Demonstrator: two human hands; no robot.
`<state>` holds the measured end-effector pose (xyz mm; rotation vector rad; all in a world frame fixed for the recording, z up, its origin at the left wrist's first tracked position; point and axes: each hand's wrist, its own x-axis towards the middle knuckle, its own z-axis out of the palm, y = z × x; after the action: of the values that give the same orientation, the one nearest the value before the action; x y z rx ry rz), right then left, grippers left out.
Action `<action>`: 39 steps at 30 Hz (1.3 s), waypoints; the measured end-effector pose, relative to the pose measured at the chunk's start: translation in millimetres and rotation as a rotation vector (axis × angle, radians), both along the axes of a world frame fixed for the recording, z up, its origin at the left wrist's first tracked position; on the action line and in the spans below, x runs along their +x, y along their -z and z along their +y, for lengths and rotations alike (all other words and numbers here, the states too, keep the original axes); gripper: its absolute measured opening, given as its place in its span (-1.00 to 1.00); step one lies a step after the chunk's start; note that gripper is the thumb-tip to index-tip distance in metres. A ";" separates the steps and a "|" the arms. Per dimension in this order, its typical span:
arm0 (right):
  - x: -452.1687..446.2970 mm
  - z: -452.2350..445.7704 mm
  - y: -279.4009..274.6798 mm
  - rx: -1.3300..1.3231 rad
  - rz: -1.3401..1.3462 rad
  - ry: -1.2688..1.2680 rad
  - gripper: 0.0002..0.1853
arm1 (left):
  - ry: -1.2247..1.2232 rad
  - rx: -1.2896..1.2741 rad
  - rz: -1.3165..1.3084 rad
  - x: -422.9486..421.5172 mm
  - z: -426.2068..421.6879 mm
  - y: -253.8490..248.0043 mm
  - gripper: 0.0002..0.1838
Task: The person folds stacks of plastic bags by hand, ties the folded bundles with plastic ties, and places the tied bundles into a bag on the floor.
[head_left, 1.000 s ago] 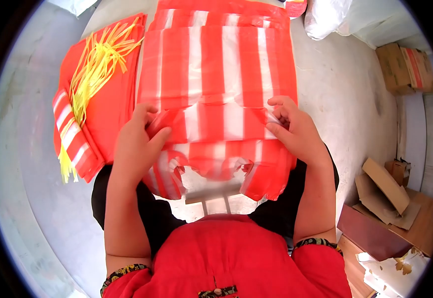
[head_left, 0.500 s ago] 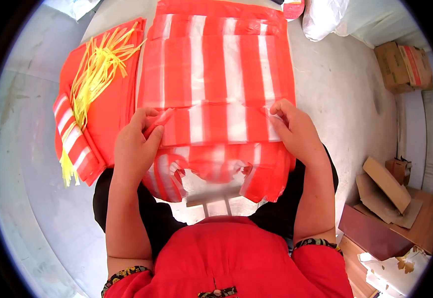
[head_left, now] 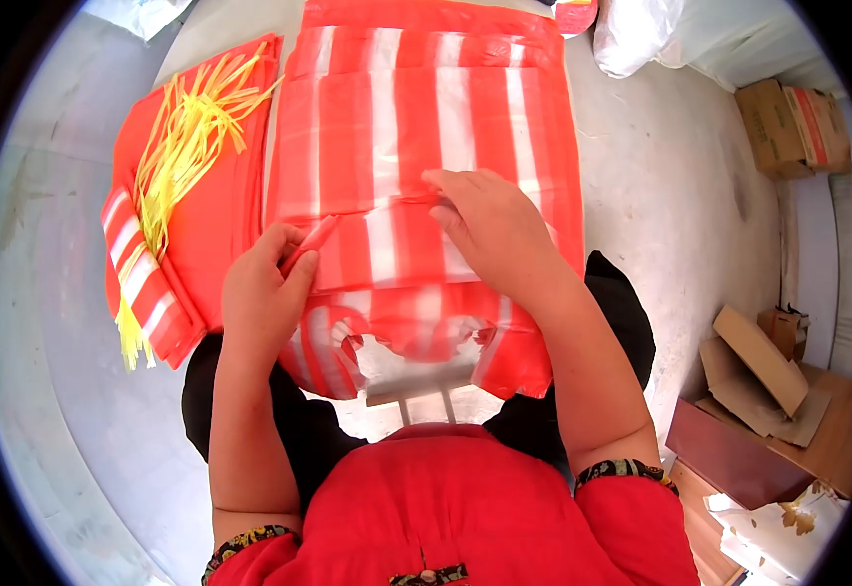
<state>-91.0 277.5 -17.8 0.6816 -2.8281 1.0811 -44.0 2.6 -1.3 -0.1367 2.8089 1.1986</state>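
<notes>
A stack of red-and-white striped plastic bags (head_left: 348, 127) lies before me, its cut-out handle ends hanging over the near edge. Across the top bag runs a folded strip. My left hand (head_left: 271, 278) is closed, pinching the strip's left end between thumb and fingers. Near the strip's middle, my right hand (head_left: 494, 227) has its thumb and fingers round the upper folded edge. To the left lies a pile of plain red bags (head_left: 216, 200) topped by loose yellow plastic ties (head_left: 187, 137). A rolled striped bundle (head_left: 147, 278), tied with yellow, rests on that pile's left edge.
Cardboard boxes (head_left: 775, 130) stand against the wall at the far right. An opened carton (head_left: 758, 376) sits on a brown wooden surface (head_left: 841, 430) at lower right. White plastic sacking (head_left: 636, 37) is at the upper right.
My right hand has moved left along the folded strip, from its right end to near its middle. My left hand keeps its pinch at the left end.
</notes>
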 end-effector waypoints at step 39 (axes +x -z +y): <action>27.9 72.5 -13.8 0.248 0.012 -0.179 -0.38 | 0.504 -0.297 0.350 -1.6 10.6 -15.7 -0.41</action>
<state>-63.1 350.0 -4.1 0.9722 -2.9666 0.7461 -45.6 13.2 14.4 0.7870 3.0073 0.7448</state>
